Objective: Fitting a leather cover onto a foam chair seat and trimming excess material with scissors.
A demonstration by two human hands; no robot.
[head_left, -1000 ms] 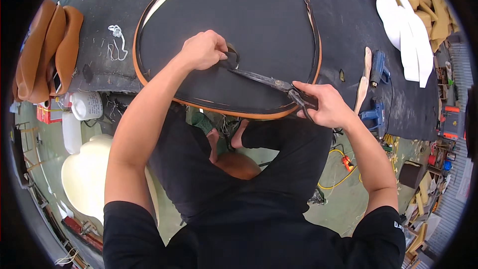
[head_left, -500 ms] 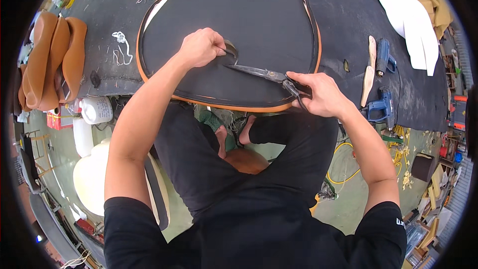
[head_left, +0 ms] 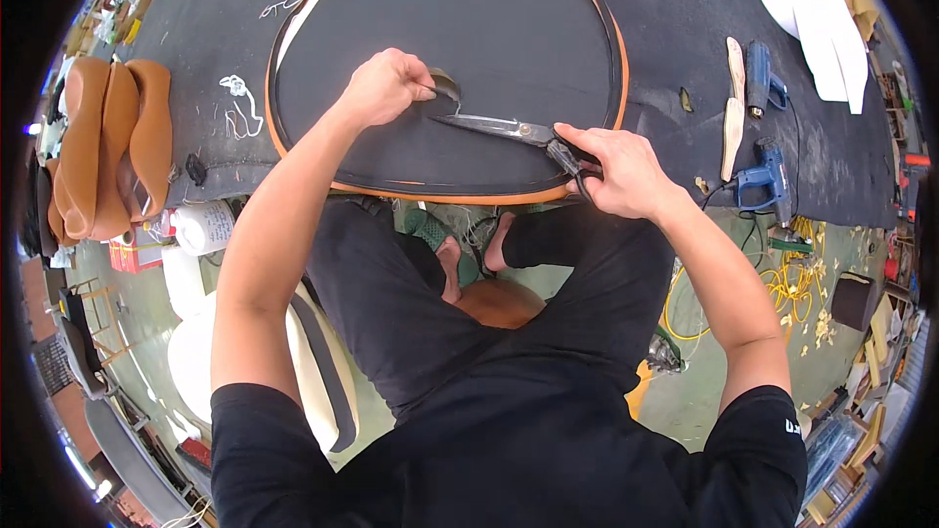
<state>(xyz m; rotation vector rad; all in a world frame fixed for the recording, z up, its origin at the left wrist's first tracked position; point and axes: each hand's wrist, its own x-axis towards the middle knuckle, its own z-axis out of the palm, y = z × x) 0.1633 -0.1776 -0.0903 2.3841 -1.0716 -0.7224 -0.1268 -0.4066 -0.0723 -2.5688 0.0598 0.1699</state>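
Right hand (head_left: 618, 171) clasps scissors (head_left: 504, 127) by handles — blades leftward, near left hand (head_left: 384, 88) (pinching dark strip (head_left: 445, 86)).

We've got a black panel (head_left: 509, 29), orange-brown rim (head_left: 469, 199), grey-bladed scissors (head_left: 489, 124), blue heat guns (head_left: 768, 176), brown curved pads (head_left: 86, 147), yellow cable (head_left: 685, 333).

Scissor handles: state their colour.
The scissor handles are black, seen best in the head view.

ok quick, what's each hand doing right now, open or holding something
Left hand: closed, fingertips pinching a small piece of dark material.
Right hand: closed around the handles of the scissors.
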